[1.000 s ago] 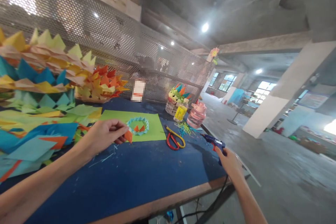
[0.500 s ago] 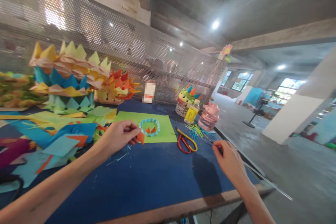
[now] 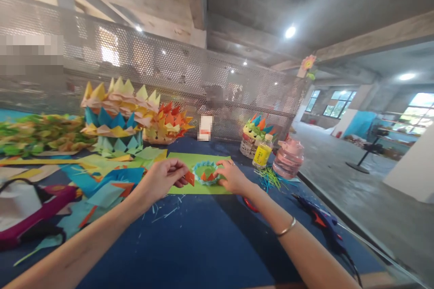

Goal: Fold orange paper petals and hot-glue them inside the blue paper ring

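Observation:
My left hand (image 3: 172, 175) pinches a small orange paper piece (image 3: 190, 178) just left of the paper ring. The light blue ring (image 3: 195, 172) of folded points lies on a green sheet (image 3: 183, 156), with orange points inside its front edge. My right hand (image 3: 231, 176) is at the ring's right side, fingers curved against it; whether they grip it firmly is hard to tell. Red scissor handles (image 3: 250, 204) show partly under my right forearm. A dark blue glue gun (image 3: 320, 219) lies at the table's right.
Layered paper crowns (image 3: 113, 119) and paper scraps (image 3: 101, 194) cover the left side. Behind my right hand stand a yellow-labelled bottle (image 3: 262, 152), a pink jar (image 3: 288, 158) and a small decorated basket (image 3: 249, 146). A perforated metal panel (image 3: 190, 81) stands behind.
My right hand has moved left from the table's right side to the ring. The glue gun now shows at the right. My left hand still holds the orange piece, and the view has shifted.

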Motion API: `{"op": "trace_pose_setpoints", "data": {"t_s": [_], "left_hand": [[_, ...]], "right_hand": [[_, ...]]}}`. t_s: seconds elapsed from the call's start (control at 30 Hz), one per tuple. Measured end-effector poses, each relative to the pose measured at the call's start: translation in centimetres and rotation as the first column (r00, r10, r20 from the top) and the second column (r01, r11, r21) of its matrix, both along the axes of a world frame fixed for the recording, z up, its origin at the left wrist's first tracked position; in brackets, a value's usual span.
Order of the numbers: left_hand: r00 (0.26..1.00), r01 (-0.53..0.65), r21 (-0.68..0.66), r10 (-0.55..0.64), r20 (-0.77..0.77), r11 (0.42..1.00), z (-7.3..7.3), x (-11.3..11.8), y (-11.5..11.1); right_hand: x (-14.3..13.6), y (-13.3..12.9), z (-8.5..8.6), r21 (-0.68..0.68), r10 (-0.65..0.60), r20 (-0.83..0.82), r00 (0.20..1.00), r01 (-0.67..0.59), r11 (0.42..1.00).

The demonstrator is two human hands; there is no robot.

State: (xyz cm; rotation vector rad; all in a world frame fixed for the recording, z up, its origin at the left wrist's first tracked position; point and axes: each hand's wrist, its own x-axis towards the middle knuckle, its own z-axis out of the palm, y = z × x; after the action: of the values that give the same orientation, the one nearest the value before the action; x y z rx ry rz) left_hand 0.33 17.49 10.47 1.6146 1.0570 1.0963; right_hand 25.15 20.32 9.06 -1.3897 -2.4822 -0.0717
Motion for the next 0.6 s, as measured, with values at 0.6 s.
{"op": "trace_pose_setpoints", "data": {"t_s": [0.6], "left_hand": [[0.925, 0.186, 0.2, -0.103, -0.366, 0.962, -0.3, 2.1, 1.3]], "right_hand": [[-3.8, -5.1, -1.4, -0.045, 0.112, -0.18, 0.977, -0.122, 0.992]]}}
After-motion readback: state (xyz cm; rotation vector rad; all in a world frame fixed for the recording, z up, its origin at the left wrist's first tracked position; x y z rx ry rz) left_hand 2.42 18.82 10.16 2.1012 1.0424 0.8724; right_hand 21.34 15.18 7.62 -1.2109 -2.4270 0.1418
